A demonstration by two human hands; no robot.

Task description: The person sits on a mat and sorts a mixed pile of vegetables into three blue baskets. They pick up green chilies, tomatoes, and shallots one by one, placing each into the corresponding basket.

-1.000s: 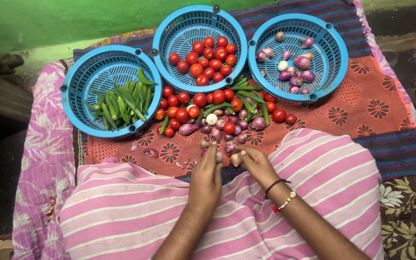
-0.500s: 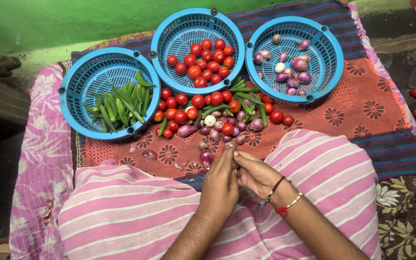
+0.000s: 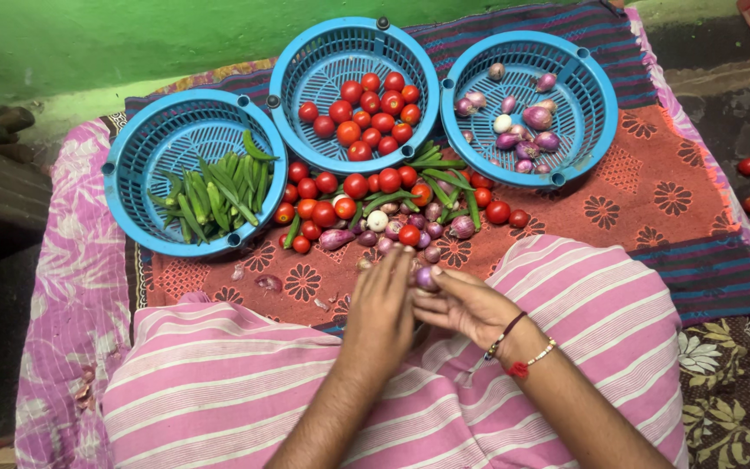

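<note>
Red patterned cloth (image 3: 653,187), frame centre: right hand (image 3: 466,304) pinches a purple shallot (image 3: 427,278); left hand (image 3: 384,313) touches it, fingers loosely curled, grip unclear.

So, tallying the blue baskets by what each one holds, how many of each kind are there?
okra basket: 1
tomato basket: 1
onion basket: 1
Total: 3 baskets

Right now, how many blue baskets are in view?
3. The left basket holds okra, the middle basket holds tomatoes, and the right basket holds small onions. All sit on the cloth beyond the hands; none looks hidden.
</note>
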